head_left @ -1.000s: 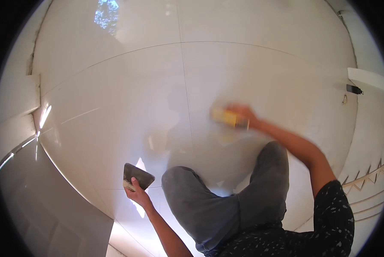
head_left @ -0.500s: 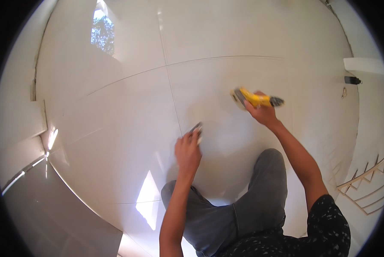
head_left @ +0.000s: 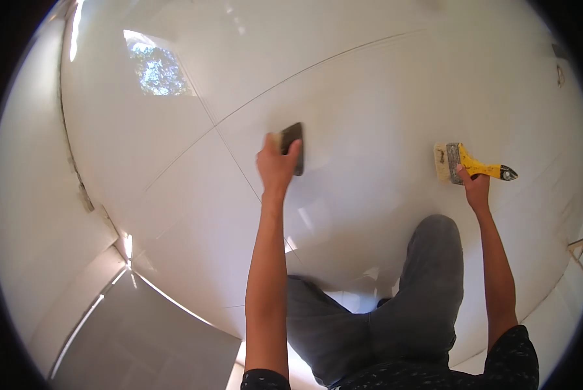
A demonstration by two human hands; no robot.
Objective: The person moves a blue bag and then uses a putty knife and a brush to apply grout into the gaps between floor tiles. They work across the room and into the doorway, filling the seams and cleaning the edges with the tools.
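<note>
My left hand (head_left: 276, 169) is closed on a flat dark rectangular tool (head_left: 294, 144) with a pale part on its left side. It is over the glossy light tiled floor (head_left: 369, 110), just right of a tile joint. My right hand (head_left: 477, 190) grips a wide paintbrush (head_left: 483, 168) near its metal band. This brush has a yellow handle with a dark tip, and its pale bristles point left. My fingers partly hide both tools.
My bent knees (head_left: 434, 260) are close below the hands. A grey panel (head_left: 148, 331) stands at lower left, beside a pale wall (head_left: 31, 214). A small dark object (head_left: 560, 52) lies at upper right. Window light reflects in the tiles at upper left.
My left hand has moved forward, and the dark tool now shows its broad face. My right hand has moved right with the brush. The view has shifted and turned.
</note>
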